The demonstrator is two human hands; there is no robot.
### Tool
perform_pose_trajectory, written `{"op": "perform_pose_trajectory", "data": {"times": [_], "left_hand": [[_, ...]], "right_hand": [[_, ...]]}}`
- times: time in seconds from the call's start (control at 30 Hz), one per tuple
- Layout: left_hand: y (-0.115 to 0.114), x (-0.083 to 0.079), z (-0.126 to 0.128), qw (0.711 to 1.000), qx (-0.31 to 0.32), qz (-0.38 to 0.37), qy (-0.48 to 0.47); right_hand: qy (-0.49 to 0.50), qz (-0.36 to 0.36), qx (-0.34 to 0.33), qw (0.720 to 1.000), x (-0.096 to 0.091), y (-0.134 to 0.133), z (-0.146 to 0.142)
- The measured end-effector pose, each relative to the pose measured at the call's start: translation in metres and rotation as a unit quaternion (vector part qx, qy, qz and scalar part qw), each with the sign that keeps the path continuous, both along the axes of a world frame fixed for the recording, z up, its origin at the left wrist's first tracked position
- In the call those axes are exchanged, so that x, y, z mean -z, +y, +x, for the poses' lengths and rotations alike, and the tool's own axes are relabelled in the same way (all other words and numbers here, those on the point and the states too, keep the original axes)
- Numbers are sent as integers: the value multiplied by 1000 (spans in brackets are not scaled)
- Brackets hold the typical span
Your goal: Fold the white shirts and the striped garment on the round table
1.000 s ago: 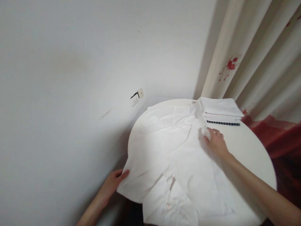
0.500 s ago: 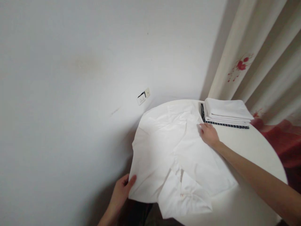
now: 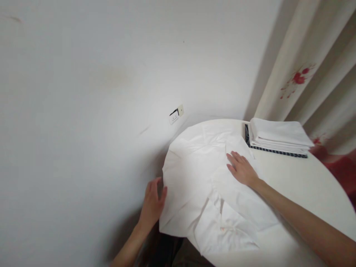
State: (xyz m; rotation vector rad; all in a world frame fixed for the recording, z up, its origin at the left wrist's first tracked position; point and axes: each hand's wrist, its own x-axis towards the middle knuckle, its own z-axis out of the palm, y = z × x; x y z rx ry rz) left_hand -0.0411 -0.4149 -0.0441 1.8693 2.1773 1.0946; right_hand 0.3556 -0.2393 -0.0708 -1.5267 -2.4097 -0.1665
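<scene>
A white shirt [image 3: 194,174] lies spread over the left part of a round white table [image 3: 306,185], its lower edge hanging past the near rim. My right hand [image 3: 241,169] rests flat on the shirt near its middle, fingers stretched out and pointing left. My left hand [image 3: 153,202] is at the shirt's left edge, off the table's side, fingers apart and touching the cloth where it hangs over. Neither hand grips anything I can see.
A stack of folded white cloths [image 3: 278,136] on a dark dotted one sits at the table's far right. A white wall with a socket [image 3: 175,115] is behind, close to the table. A cream curtain with red flowers [image 3: 311,74] hangs at the right.
My right hand slid left from the shirt's right edge near the stack onto its middle. My left hand moved up along the left edge. The shirt lies flatter.
</scene>
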Motion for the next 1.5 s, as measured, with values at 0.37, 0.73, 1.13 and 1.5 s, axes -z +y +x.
{"op": "perform_pose_trajectory", "data": {"times": [0.37,0.73,1.13,1.5], "left_hand": [[76,5,42,945,149,-120,266],[160,-29,58,943,192,-181,202],[343,-28,237,963,195,-163,87],[421,-32,258,954,252,-164,10]], "right_hand": [[-25,-37,30,999,0,2,-1],[-3,-78,46,996,-14,-1,-7],[44,-112,30,992,-25,1,-3],[80,-122,25,989,-27,5,-3]]}}
